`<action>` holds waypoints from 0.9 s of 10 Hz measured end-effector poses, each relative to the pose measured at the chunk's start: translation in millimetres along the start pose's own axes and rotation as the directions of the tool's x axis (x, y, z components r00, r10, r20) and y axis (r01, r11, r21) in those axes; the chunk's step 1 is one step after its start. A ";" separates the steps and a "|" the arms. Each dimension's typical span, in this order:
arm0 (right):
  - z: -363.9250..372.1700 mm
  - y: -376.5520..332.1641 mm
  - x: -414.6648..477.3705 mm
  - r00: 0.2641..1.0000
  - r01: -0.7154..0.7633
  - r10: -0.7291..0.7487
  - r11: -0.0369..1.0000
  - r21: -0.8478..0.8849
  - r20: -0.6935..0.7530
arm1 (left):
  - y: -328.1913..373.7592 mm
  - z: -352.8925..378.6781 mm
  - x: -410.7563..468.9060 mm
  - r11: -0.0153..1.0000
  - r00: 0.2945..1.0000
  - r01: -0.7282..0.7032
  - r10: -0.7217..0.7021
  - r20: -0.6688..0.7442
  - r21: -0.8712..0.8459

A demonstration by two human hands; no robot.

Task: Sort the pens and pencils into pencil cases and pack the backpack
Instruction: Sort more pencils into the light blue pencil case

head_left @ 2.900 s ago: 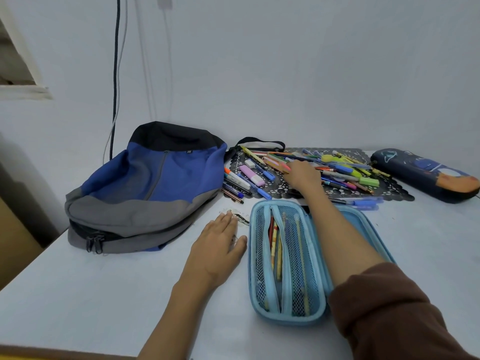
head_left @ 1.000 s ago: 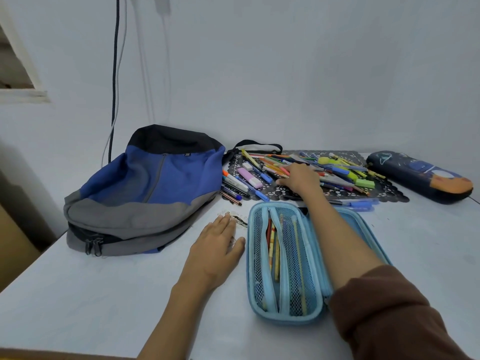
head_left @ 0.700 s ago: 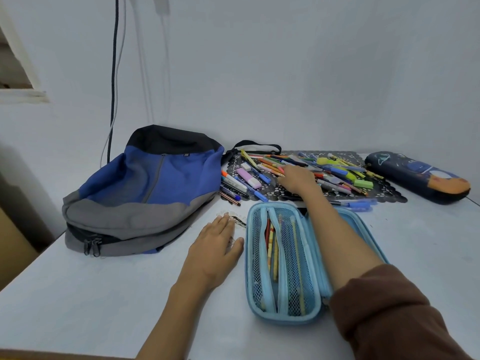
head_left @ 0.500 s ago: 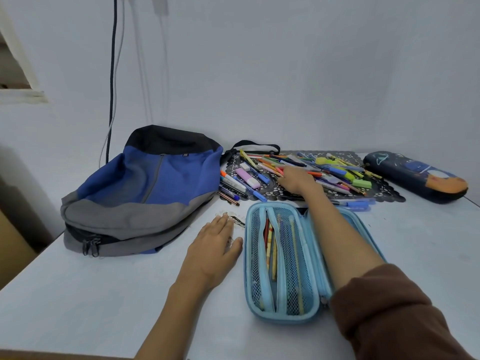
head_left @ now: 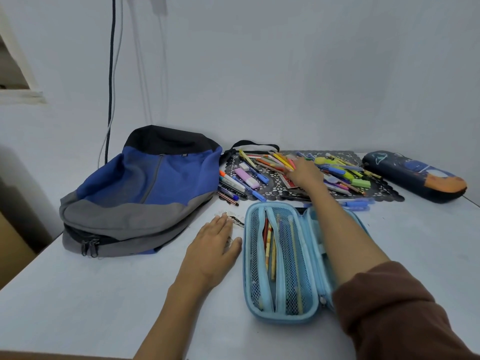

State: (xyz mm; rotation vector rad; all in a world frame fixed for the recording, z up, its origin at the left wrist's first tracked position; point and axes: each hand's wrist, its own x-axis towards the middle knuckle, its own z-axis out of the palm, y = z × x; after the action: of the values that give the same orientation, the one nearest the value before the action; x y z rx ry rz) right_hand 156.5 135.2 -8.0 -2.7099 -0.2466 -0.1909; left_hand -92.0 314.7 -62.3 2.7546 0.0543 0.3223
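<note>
Pencils (head_left: 270,252) lie in open blue case (head_left: 285,316), perhaps five.

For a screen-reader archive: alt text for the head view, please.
A person's right hand reaches into a pile of pens and pencils on a black mat, while the left hand rests flat on the table beside an open light-blue pencil case; a blue-grey backpack lies left.

Blue-grey-black backpack (head_left: 145,188), light-blue mesh pencil case (head_left: 283,258), black lace-patterned mat (head_left: 275,189).
</note>
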 end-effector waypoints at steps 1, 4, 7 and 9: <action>4.2 -3.5 -2.6 0.999 0.029 -0.026 0.994 -0.107 0.032 | -0.8 0.5 0.7 1.000 1.000 0.004 -0.004 0.009 -0.004; 8.5 -10.1 -3.8 0.996 0.046 -0.036 0.991 -0.125 0.080 | -1.0 0.9 1.3 1.000 1.000 -0.004 0.004 0.008 0.002; 14.0 -10.3 -3.0 0.998 0.041 -0.037 0.995 -0.095 0.042 | 1.5 -1.8 -0.4 1.000 1.000 -0.002 0.002 -0.003 0.000; 16.6 -13.2 -7.0 0.999 0.038 -0.036 0.996 -0.081 0.028 | 1.0 -1.4 0.4 1.000 1.000 -0.006 0.006 0.001 0.003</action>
State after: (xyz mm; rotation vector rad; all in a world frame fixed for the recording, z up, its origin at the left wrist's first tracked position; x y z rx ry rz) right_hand 148.7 152.9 -19.1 -2.7917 -0.3031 -0.1790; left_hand -91.9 314.3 -60.6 2.7588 0.0458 0.3225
